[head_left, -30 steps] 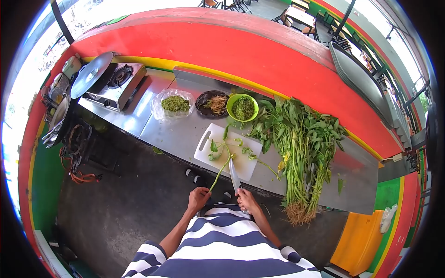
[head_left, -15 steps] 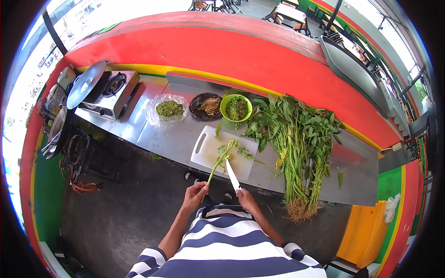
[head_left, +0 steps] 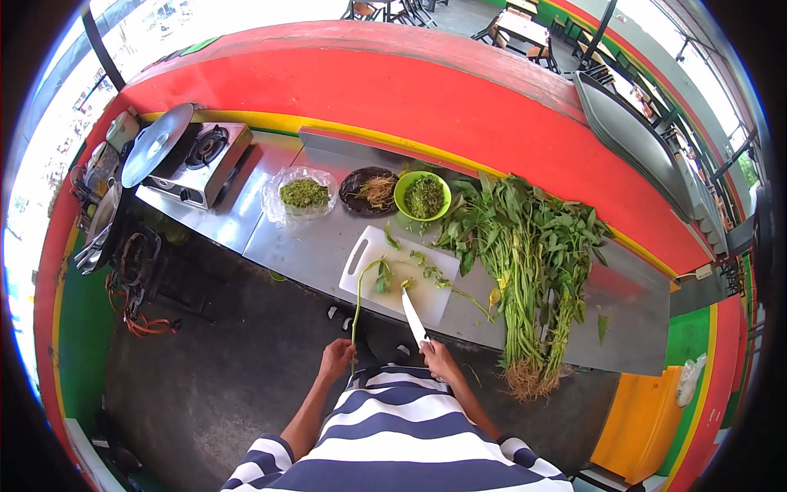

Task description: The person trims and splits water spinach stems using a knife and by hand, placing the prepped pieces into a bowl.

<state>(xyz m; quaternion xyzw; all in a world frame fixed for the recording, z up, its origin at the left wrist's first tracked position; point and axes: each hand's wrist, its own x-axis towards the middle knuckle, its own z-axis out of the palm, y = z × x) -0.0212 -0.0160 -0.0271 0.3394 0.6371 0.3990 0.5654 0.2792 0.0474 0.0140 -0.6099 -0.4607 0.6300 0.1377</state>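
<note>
The left hand (head_left: 337, 359) is drawn nearly closed, fingers and thumb pinching the lower part of a long green stem (head_left: 357, 316) in front of the striped shirt (head_left: 402, 422). The stem rises from that grip and bends over the left part of a white cutting board (head_left: 430, 305), a leaf (head_left: 383, 279) hanging at its upper end. The right hand (head_left: 439, 361) is curled firmly around the handle of a knife (head_left: 413, 316), whose blade points away from the body; its tip is at a small green piece (head_left: 407, 284) on the board, though whether the two touch is hard to tell. More leafy scraps lie on the board, and a thin stalk (head_left: 471, 302) runs past its right edge onto the metal counter (head_left: 307, 244). Behind the board stand a green bowl (head_left: 448, 199) of chopped greens, a dark dish (head_left: 350, 190) with brown roots, and a clear plastic bag (head_left: 273, 197) under more chopped greens. To the right lies a big bunch of leafy stems (head_left: 520, 262), its roots (head_left: 531, 381) hanging over the near edge. At the far left sits a stove (head_left: 197, 168), beside a large round lid (head_left: 157, 146).
</note>
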